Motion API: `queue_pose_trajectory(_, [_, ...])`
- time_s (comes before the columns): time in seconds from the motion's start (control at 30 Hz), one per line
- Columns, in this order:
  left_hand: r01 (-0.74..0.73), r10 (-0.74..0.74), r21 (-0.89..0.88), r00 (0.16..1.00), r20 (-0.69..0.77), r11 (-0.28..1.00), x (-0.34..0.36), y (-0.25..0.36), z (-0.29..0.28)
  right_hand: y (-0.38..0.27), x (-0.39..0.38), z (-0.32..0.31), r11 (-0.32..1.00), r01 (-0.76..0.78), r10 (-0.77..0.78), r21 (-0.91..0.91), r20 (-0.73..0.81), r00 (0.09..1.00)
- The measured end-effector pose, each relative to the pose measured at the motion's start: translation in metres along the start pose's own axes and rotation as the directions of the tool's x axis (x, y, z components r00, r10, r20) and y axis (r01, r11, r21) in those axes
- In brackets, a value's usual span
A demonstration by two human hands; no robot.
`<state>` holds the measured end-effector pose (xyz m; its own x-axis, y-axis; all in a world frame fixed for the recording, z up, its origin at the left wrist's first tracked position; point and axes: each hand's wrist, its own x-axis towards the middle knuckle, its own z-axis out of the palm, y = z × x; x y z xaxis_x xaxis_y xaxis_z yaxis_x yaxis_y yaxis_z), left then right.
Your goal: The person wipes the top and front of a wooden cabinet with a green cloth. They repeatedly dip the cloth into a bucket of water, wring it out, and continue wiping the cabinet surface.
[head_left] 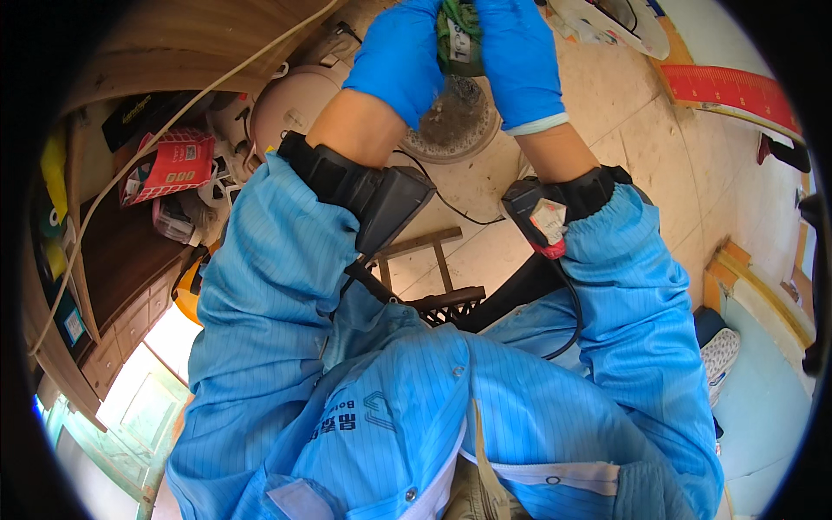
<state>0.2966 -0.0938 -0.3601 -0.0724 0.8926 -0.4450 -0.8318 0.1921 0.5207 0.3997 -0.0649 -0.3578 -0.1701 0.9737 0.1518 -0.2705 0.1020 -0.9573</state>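
Observation:
Both my hands wear blue gloves and are stretched forward to the top edge of the picture. My left hand (395,61) and my right hand (523,68) are closed on a bunched dark green cloth (457,39) with a pale printed label. The far parts of the fingers are cut off by the picture's edge. Beneath the cloth, on the floor, stands a round basin (464,154) of murky, sudsy water. A black device (394,204) is strapped on my left wrist and another (537,208) on my right.
To the left stand a pinkish round container (290,108), a red patterned bag (179,163) and wooden furniture. A pale cord (165,130) crosses the upper left. Near my knees lies a wooden frame (442,260). A red ruler-like strip (732,94) and a shoe (721,355) are at the right.

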Motion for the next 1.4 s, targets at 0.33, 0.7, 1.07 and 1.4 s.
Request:
queue_pose_trajectory(0.33, [-0.636,0.564,0.738,0.704,0.433,0.226,-0.029,-0.005,0.029,-0.024,0.005,-0.034,0.453,-0.74,0.644,0.497,0.391,0.657])
queue_pose_trajectory(0.7, [-0.737,0.61,0.673,0.507,0.609,-0.059,-0.025,-0.023,0.033,0.02,0.008,-0.051,0.671,-0.512,0.351,0.536,0.379,0.856])
queue_pose_trajectory(1.07, [-0.555,0.542,0.485,0.82,0.184,0.676,-0.022,-0.033,0.038,0.006,0.005,-0.019,0.739,-0.354,0.343,0.573,0.131,0.93])
queue_pose_trajectory(1.4, [-0.546,0.532,0.248,0.837,0.128,0.8,-0.011,-0.02,0.025,-0.018,0.004,0.008,0.994,0.026,-0.032,-0.102,-0.066,0.997])
